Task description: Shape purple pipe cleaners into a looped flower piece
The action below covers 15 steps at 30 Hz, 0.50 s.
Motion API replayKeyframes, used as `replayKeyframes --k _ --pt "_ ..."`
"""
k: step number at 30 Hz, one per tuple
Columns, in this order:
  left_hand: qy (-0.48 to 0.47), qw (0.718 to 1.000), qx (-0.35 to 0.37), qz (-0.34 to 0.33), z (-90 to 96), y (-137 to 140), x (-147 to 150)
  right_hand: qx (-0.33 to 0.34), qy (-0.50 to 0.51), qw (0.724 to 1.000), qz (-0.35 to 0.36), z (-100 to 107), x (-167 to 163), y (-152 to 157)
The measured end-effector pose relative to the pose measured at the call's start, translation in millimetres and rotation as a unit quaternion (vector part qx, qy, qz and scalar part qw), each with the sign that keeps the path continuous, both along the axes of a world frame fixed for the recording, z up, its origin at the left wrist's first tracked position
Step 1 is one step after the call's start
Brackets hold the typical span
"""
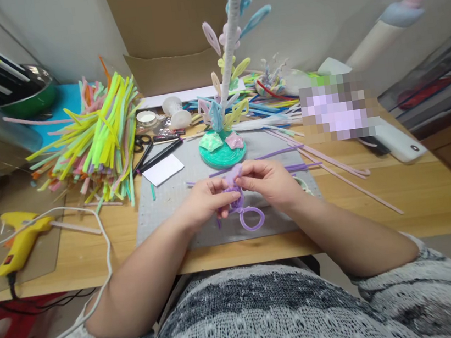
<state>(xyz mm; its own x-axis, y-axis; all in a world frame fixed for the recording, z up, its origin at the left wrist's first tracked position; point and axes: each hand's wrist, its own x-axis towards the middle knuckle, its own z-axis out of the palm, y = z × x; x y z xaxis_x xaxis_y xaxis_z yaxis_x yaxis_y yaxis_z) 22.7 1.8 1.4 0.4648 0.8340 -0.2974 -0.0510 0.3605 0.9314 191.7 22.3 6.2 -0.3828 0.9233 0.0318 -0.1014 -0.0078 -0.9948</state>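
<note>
Between my two hands is a small purple pipe cleaner shape (252, 219), with a round loop hanging below my fingers. My left hand (212, 195) is closed on its left side, thumb pressed on the coiled middle. With thumb and forefinger my right hand (262, 180) pinches its paler top part. Several straight purple pipe cleaners (302, 167) lie on the grey mat (164, 210) behind and beside my hands. Just beyond stands a pipe cleaner plant with a white stem (229, 41), pastel flowers and leaves, on a round green base (224, 159).
At left lie a bundle of colourful pipe cleaners (97, 141) and a yellow glue gun (22, 240), its white cord crossing near my left arm. Black pens (161, 155), scissors (141, 142) and a white card (163, 170) sit near the mat. Pink pipe cleaners (345, 167) lie right.
</note>
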Motion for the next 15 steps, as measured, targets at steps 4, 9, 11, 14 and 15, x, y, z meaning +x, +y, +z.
replayKeyframes --k 4,9,11,14,15 --pt "0.037 0.999 -0.011 0.012 2.5 -1.3 2.1 -0.019 0.071 0.997 0.006 5.1 5.3 0.7" --pt "0.072 0.995 -0.013 0.067 3.1 0.1 4.1 0.068 0.104 0.991 0.048 20.3 18.5 -0.9" --pt "0.068 0.993 -0.012 0.093 2.3 1.4 3.6 0.13 0.078 0.987 0.06 23.7 22.2 -1.5" --pt "0.055 0.991 -0.02 0.124 1.1 3.2 2.5 0.202 0.028 0.976 0.08 25.4 24.1 -1.5" --pt "0.051 0.989 -0.022 0.133 0.6 3.7 2.3 0.219 0.012 0.972 0.079 25.4 23.8 -1.6"
